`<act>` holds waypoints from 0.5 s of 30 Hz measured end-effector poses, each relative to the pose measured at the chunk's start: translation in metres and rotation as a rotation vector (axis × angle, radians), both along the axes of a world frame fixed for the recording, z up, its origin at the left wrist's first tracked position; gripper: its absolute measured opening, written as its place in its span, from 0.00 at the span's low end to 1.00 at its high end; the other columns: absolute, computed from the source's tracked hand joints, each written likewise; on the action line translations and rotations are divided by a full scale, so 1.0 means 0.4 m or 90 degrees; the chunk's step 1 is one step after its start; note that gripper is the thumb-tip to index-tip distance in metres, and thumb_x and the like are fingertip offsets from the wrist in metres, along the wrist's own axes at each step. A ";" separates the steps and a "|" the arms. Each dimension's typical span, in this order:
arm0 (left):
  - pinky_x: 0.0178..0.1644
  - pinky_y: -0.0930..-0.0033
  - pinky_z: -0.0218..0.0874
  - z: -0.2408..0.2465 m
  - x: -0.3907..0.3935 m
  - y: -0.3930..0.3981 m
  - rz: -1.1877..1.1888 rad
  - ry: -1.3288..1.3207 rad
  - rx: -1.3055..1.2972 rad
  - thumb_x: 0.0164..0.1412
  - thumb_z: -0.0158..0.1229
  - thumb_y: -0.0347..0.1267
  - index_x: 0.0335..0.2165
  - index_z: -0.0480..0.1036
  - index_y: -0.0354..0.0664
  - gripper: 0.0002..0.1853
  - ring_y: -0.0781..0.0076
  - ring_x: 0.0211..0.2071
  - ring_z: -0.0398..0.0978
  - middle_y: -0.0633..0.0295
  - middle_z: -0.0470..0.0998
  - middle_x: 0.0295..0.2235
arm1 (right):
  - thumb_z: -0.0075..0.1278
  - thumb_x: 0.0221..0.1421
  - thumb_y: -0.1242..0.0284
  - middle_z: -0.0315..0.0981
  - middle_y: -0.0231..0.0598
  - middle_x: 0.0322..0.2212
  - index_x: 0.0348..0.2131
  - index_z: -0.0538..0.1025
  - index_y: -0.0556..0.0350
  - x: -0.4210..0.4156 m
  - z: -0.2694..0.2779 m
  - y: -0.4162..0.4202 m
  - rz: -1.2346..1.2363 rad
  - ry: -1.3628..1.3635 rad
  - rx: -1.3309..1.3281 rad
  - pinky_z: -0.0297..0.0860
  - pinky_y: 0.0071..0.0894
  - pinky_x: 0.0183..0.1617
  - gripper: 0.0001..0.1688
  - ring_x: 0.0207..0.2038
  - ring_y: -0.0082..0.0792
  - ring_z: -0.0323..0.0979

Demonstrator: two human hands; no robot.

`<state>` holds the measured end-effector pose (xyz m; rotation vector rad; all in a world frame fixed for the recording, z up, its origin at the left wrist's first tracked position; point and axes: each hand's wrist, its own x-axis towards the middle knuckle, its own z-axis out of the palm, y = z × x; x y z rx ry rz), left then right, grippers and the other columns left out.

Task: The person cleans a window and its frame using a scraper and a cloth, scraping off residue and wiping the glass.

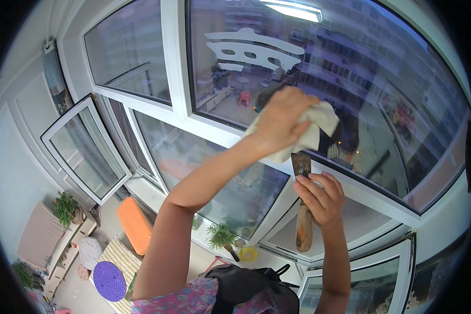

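My left hand (284,119) grips a pale cream cloth (324,119) in front of the lower edge of a large upper window pane (349,78). The hand is slightly blurred, and I cannot tell whether the cloth touches the glass. Just below it, my right hand (324,196) holds a putty knife (304,223) by its neck. Its rusty blade (301,164) points up, close to the cloth and the white window frame (208,129). The wooden handle hangs down below my fingers. A white decal-like shape (255,55) shows on the upper pane.
Open casements stand at left (88,149) and lower right (361,282). On the sill below are a potted plant (221,235) and a yellow container (248,254). An orange cushioned seat (134,225), a purple round mat (110,280) and a low cabinet (68,251) lie lower left.
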<state>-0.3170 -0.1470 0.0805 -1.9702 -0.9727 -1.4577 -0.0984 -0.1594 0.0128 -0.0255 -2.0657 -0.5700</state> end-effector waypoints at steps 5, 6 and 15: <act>0.55 0.54 0.55 -0.120 0.097 0.078 -0.047 0.208 -0.016 0.45 0.59 0.28 0.41 0.74 0.43 0.20 0.59 0.49 0.68 0.63 0.75 0.41 | 0.60 0.48 0.74 0.78 0.26 0.42 0.40 0.79 0.45 0.050 -0.031 -0.022 0.014 0.008 0.020 0.72 0.33 0.45 0.16 0.42 0.29 0.73; 0.55 0.55 0.55 -0.137 0.102 0.085 -0.037 0.204 0.009 0.45 0.59 0.29 0.41 0.74 0.44 0.19 0.60 0.49 0.68 0.64 0.75 0.41 | 0.59 0.49 0.75 0.78 0.26 0.42 0.40 0.79 0.46 0.057 -0.030 -0.028 0.008 0.003 0.029 0.72 0.32 0.44 0.15 0.42 0.29 0.72; 0.49 0.59 0.56 -0.226 0.030 -0.006 0.241 0.271 -0.093 0.46 0.56 0.33 0.37 0.77 0.47 0.16 0.67 0.43 0.68 0.66 0.72 0.35 | 0.58 0.48 0.75 0.78 0.29 0.41 0.39 0.80 0.49 0.020 -0.052 -0.016 0.020 -0.023 -0.036 0.74 0.32 0.43 0.15 0.40 0.32 0.74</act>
